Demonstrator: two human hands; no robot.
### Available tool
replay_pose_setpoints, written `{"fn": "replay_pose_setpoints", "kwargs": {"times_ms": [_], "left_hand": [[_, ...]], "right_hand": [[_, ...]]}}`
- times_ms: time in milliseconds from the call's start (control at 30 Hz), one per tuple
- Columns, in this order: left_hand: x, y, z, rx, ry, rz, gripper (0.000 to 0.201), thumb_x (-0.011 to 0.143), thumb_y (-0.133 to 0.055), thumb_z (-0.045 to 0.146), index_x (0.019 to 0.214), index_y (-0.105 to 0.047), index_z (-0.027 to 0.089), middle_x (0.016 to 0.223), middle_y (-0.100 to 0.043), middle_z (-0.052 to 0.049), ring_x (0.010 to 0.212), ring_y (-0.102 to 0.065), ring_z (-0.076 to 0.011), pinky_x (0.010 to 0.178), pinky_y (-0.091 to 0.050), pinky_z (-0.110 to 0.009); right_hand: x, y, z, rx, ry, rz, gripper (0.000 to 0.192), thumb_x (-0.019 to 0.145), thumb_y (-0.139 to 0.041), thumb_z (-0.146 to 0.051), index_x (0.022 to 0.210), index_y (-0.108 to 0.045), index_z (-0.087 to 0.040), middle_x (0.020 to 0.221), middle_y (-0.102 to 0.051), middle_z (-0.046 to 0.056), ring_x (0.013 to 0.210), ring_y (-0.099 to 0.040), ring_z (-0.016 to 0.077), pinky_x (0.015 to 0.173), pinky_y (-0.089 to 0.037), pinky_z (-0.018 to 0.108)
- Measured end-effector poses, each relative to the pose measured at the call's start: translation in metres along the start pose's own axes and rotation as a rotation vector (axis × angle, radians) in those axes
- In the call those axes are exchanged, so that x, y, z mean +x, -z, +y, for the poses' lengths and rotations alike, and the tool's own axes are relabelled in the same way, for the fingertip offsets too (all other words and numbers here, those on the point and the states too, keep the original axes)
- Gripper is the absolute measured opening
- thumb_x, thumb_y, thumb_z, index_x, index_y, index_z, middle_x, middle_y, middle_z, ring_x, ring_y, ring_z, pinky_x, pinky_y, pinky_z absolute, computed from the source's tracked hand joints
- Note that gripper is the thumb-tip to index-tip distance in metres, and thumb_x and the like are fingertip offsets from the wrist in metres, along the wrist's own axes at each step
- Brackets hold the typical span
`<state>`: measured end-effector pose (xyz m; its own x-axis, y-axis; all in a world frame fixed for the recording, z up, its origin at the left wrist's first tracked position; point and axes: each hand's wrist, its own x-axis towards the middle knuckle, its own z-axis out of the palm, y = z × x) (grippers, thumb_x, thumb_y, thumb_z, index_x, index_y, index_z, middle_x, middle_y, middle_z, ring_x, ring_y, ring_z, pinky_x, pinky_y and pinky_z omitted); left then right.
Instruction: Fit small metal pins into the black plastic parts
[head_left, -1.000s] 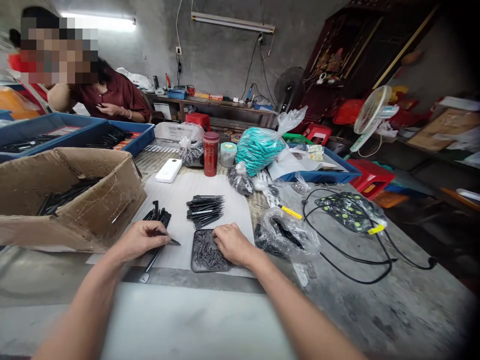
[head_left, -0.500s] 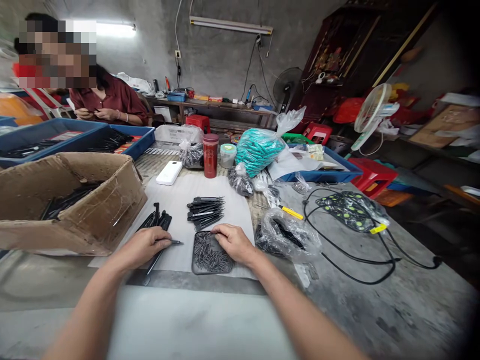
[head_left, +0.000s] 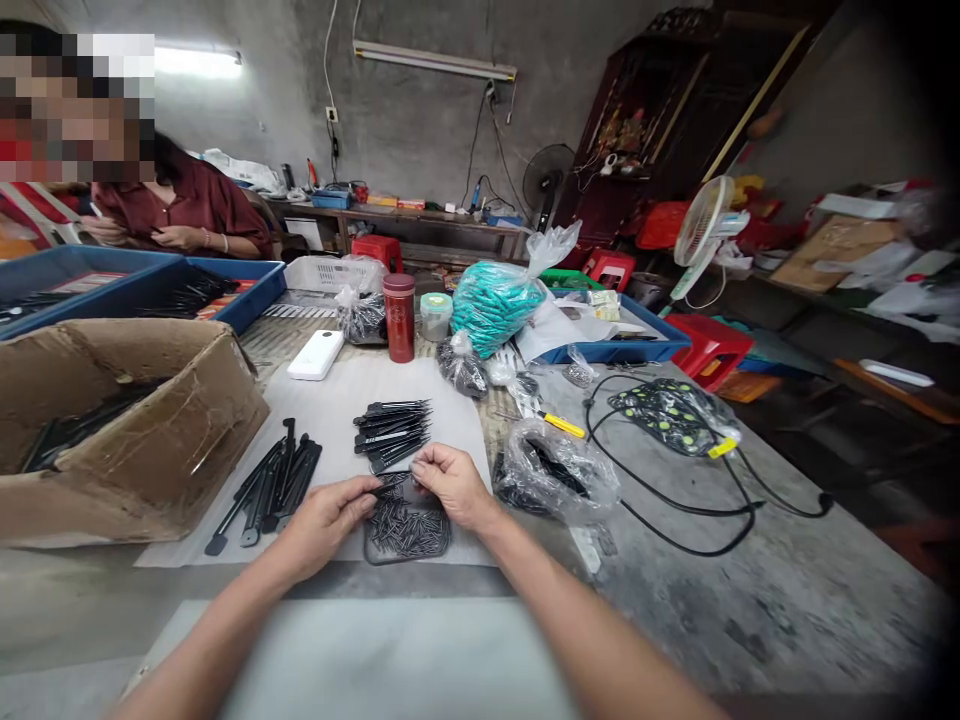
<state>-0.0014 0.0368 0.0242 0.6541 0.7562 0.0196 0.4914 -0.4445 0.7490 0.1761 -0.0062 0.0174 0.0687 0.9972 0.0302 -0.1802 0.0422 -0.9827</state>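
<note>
Over the shallow black tray (head_left: 369, 556) of small dark metal pins (head_left: 412, 533), both hands meet. My left hand (head_left: 334, 515) pinches a slim black plastic handle (head_left: 391, 486) that points to the right. The fingertips of my right hand (head_left: 456, 486) are closed at the handle's far end; whatever small piece they hold there is too small to make out. Just behind the tray lies a neat pile of black handles with thin tips (head_left: 394, 430). Loose black handles (head_left: 274, 488) are spread to the left on the white sheet (head_left: 330, 395).
A cardboard box (head_left: 217, 430) of black parts stands at left. Behind the sheet are a white power bank (head_left: 316, 355), a red flask (head_left: 400, 320) and a bag of teal pieces (head_left: 491, 305). An open plastic bag (head_left: 600, 475) and black cable (head_left: 675, 535) lie right. A co-worker (head_left: 187, 205) sits far left.
My left hand has moved right with the black handle, from beside the loose handles to the tray. My right hand has lifted from the pins to the handle's tip. The view has shifted right.
</note>
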Motion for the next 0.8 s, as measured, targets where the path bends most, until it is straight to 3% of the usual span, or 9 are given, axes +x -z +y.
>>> {"fn": "replay_pose_setpoints", "kwargs": {"times_ms": [433, 800], "left_hand": [[-0.0019, -0.0095, -0.0031, -0.063, 0.002, -0.002, 0.026, 0.080, -0.037, 0.034, 0.093, -0.054, 0.018, 0.062, -0.052, 0.002, 0.050, -0.046, -0.0092, 0.048, -0.041, -0.019], [-0.0021, -0.0104, -0.0019, -0.002, -0.030, 0.032, 0.026, 0.080, -0.038, 0.034, 0.091, -0.055, 0.018, 0.062, -0.056, 0.003, 0.053, -0.051, -0.0100, 0.052, -0.043, -0.019]], "right_hand": [[0.0006, -0.0020, 0.0043, 0.006, -0.009, -0.005, 0.023, 0.064, -0.059, -0.037, 0.062, -0.047, -0.017, 0.053, -0.047, -0.005, 0.048, -0.040, 0.0074, 0.050, -0.033, 0.022], [0.0001, -0.0017, 0.0074, -0.027, 0.011, -0.003, 0.018, 0.067, -0.056, -0.032, 0.061, -0.047, -0.017, 0.053, -0.046, -0.005, 0.047, -0.040, 0.0073, 0.049, -0.033, 0.021]]}}
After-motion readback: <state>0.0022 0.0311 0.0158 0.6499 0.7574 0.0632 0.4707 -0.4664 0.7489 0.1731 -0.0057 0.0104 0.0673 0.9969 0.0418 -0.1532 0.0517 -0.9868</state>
